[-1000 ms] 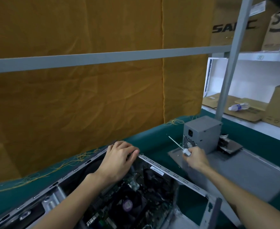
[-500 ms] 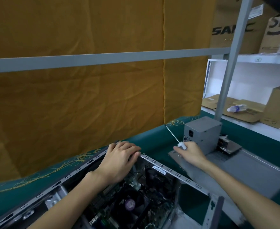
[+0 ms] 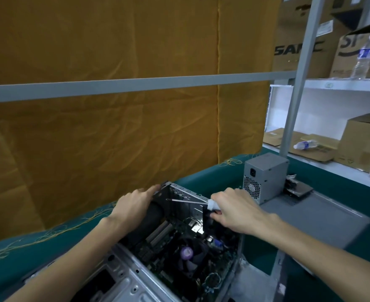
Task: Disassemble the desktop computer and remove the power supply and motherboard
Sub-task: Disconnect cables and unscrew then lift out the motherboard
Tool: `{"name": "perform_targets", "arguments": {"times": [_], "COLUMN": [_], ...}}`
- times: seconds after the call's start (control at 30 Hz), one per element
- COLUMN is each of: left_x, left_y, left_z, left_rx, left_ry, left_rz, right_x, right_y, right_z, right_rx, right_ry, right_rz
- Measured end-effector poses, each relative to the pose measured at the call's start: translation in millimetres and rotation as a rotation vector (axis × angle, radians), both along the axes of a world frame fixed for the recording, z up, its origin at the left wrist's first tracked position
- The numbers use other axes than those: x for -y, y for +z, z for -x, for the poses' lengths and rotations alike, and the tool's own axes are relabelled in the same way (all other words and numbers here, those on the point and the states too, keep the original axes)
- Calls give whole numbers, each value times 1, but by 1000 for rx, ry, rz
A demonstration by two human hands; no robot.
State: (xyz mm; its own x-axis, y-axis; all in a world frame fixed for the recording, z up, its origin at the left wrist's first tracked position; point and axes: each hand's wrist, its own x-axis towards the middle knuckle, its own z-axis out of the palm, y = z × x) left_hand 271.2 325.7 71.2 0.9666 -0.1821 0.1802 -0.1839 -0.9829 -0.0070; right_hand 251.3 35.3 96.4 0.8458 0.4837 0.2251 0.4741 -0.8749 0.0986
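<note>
Dim, soft motion blur, wide-angle edge distortion

Workshop/stockroom bench: green-covered worktable [image 3: 219, 177], metal shelving [image 3: 343, 86] stacked with cardboard boxes [image 3: 297, 46], orange fabric backdrop [image 3: 114, 51], loose water bottles [image 3: 364, 59].

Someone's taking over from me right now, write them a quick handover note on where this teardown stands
Left hand: gripping the far rim of the computer case, steadying it.
Right hand: holding a screwdriver, tip pointing into the case.
Power supply: already out, standing on the removed side panel to the right.
Motherboard: still inside the case, cooler fan on it.
Left: free the motherboard and lift it out.
</note>
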Motion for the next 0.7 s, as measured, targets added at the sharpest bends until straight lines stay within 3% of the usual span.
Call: {"name": "perform_targets", "arguments": {"times": [0.17, 0.47, 0.57, 0.63, 0.7], "left_x": [-11, -56, -36, -21, -11], "left_y": [-1, -1, 3, 1, -3], "left_z": [9, 38, 34, 26, 14], "left_rx": [10, 121, 256, 127, -187], "left_ry": [16, 216, 82, -80, -151], "left_rz": [-70, 39, -17, 158, 246], "right_x": [-8, -69, -75, -80, -89], "right_y": [-3, 5, 6, 7, 9], "right_z": [-14, -57, -55, -52, -51], "right_rx": [-55, -121, -153, -175, -308], "right_ry": [35, 69, 75, 80, 62], "right_rz": [-31, -50, -286, -548, -755]}}
